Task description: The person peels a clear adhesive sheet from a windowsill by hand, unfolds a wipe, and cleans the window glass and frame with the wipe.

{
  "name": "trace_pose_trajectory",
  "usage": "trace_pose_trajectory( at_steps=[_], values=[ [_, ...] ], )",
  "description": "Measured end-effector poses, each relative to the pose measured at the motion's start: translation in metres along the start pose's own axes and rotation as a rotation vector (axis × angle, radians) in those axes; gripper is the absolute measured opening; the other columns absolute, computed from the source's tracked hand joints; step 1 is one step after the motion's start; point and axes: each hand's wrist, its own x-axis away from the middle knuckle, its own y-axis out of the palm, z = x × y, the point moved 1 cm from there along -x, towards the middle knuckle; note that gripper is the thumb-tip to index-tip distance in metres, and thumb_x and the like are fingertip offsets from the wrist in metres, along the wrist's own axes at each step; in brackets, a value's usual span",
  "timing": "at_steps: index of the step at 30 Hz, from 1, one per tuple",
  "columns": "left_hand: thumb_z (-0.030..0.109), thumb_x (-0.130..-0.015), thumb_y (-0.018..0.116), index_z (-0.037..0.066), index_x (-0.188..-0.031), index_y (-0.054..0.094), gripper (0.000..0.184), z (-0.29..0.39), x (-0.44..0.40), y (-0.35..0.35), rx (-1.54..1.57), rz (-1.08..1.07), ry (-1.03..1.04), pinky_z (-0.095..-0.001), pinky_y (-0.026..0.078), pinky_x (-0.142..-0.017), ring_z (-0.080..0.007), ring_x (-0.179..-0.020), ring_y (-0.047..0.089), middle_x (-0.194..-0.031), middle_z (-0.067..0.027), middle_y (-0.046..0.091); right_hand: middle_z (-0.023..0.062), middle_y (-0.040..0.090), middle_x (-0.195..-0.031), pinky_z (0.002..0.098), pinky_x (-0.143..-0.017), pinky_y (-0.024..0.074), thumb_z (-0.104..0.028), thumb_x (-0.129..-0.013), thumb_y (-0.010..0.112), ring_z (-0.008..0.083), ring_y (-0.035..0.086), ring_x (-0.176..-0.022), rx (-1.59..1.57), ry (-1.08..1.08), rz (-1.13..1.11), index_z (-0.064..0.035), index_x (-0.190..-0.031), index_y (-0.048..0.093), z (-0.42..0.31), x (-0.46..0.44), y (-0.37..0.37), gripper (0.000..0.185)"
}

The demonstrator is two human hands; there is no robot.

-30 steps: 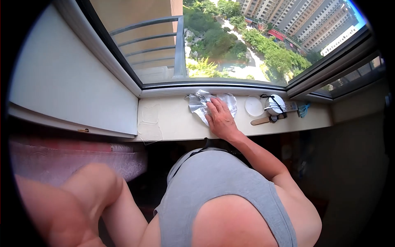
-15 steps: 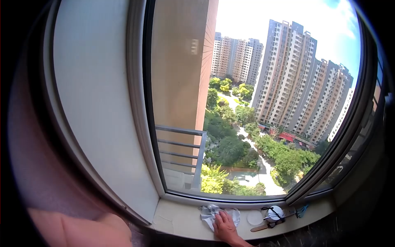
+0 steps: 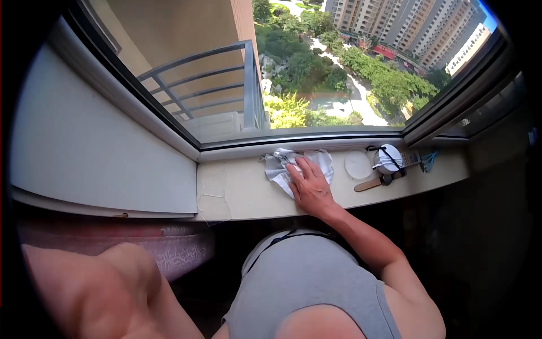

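Observation:
On the window sill, my right hand lies on top of a crumpled white and grey cloth. Its fingers are stretched out and slightly apart, pressing on the cloth. Cloth edges show on both sides of the fingers. At the lower left my bent left arm is large and blurred, close to the camera; the left hand itself cannot be made out. A thin pale string or outline lies on the sill left of the cloth.
Right of the cloth are a round translucent lid, a white roll with a black strap, a brown-strapped watch, a grey remote-like object and a blue tangle. Behind stands the window frame; a white panel is at left.
The view tilted up toward the buildings, then back down to the sill. My right hand stays on the cloth, in nearly the same place on the sill.

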Motion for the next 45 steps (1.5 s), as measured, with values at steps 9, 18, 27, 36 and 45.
trace_pose_trajectory(
  at_steps=[9, 18, 27, 36, 45],
  values=[
    [0.023, -0.119, 0.038, -0.008, -0.174, 0.044, 0.063, 0.012, -0.003, 0.0, 0.003, 0.007, -0.027, -0.0668, 0.043, -0.136, -0.0538, -0.154, 0.061, -0.169, -0.038, 0.057, 0.0252, 0.054, -0.169, 0.0589, -0.133, 0.0393, -0.025, -0.111, 0.073, 0.0456, 0.05, -0.158, 0.084, -0.041, -0.006, -0.0115, -0.163, 0.063, 0.002, -0.001, 0.006, 0.055],
    [0.023, -0.119, 0.038, -0.008, -0.173, 0.045, 0.063, 0.014, -0.007, -0.009, 0.005, 0.021, -0.02, -0.0671, 0.043, -0.136, -0.0539, -0.154, 0.061, -0.168, -0.0379, 0.058, 0.022, 0.051, -0.175, 0.0608, -0.136, 0.0334, -0.031, -0.111, 0.072, 0.0436, 0.047, -0.162, 0.075, -0.043, -0.038, -0.0132, -0.166, 0.061, -0.007, -0.012, 0.01, 0.059],
    [0.022, -0.119, 0.038, -0.009, -0.173, 0.046, 0.062, 0.013, 0.0, -0.006, -0.02, 0.033, -0.057, -0.0673, 0.042, -0.136, -0.054, -0.154, 0.061, -0.168, -0.0379, 0.058, 0.0195, 0.051, -0.178, 0.0633, -0.137, 0.0341, -0.034, -0.113, 0.07, 0.0437, 0.046, -0.165, 0.03, -0.148, -0.176, -0.0135, -0.159, 0.068, -0.027, -0.003, 0.014, 0.05],
    [0.021, -0.119, 0.038, -0.009, -0.172, 0.047, 0.062, 0.007, 0.023, 0.0, -0.059, 0.173, -0.185, -0.0675, 0.042, -0.136, -0.0541, -0.154, 0.061, -0.167, -0.0378, 0.059, 0.0203, 0.052, -0.178, 0.0611, -0.138, 0.0325, -0.038, -0.115, 0.067, 0.0442, 0.047, -0.165, 0.138, -0.131, -0.113, -0.0136, -0.163, 0.067, -0.003, -0.004, 0.0, 0.054],
    [-0.006, -0.102, 0.079, -0.002, -0.14, 0.08, 0.039, -0.046, 0.246, 0.059, -0.48, -0.487, -0.978, -0.0428, 0.059, -0.116, -0.0334, -0.132, 0.08, -0.14, -0.0206, 0.083, 0.018, 0.055, -0.174, 0.0589, -0.136, 0.0382, -0.03, -0.112, 0.072, 0.0435, 0.052, -0.161, -0.145, -0.36, -0.186, -0.0112, -0.152, 0.071, -0.047, -0.014, 0.026, 0.044]
  ],
)
